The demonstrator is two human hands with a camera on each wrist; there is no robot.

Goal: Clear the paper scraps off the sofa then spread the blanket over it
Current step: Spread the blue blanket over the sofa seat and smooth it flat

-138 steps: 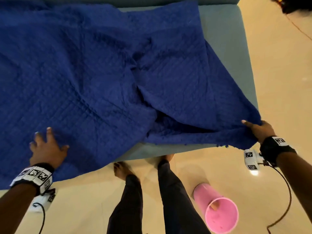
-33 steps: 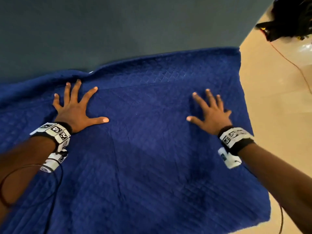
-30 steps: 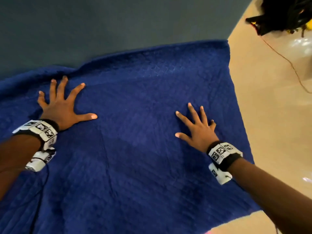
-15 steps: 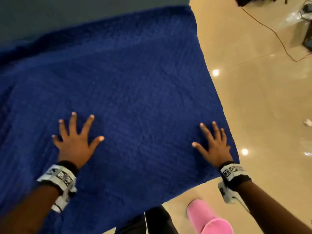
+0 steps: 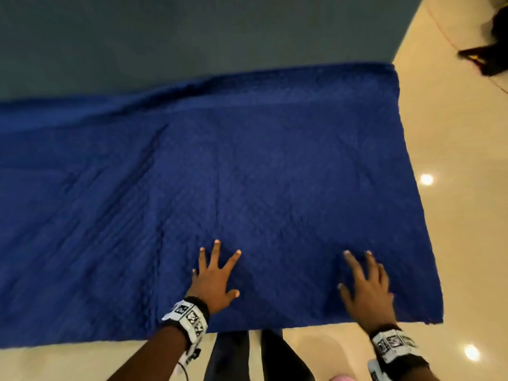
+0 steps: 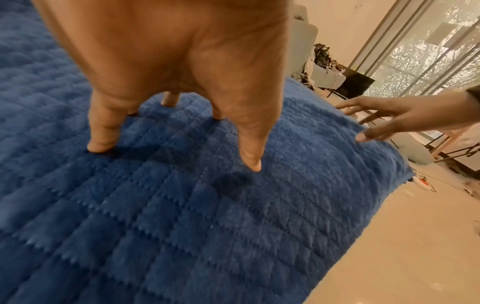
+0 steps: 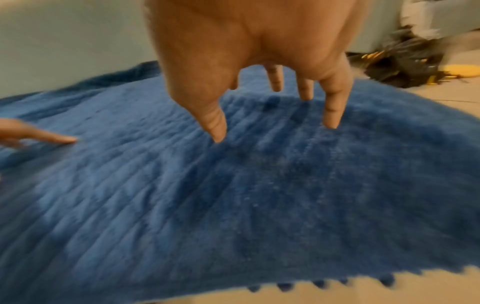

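Note:
A dark blue quilted blanket [image 5: 247,188] lies spread flat over the sofa seat, reaching up to the grey-blue backrest [image 5: 192,37]. My left hand [image 5: 214,276] rests on it near the front edge with its fingers spread and straight. In the left wrist view the left hand's fingertips [image 6: 100,147] touch the blanket [image 6: 182,226]. My right hand [image 5: 365,284] hovers over the blanket near its front right corner, fingers spread; the right wrist view shows its fingers [image 7: 331,121] just above the blanket [image 7: 233,195]. No paper scraps are in view.
Beige tiled floor [image 5: 461,215] lies right of and in front of the sofa. My legs [image 5: 247,356] stand at the front edge. A pink rim [image 5: 341,378] peeks in at the bottom. Dark clutter [image 5: 492,50] lies on the floor at far right.
Both hands have slid back from near the backrest to the front edge, smoothing the blanket. The left hand has moved rightwards, closer to the right hand. The blanket lies flatter than before.

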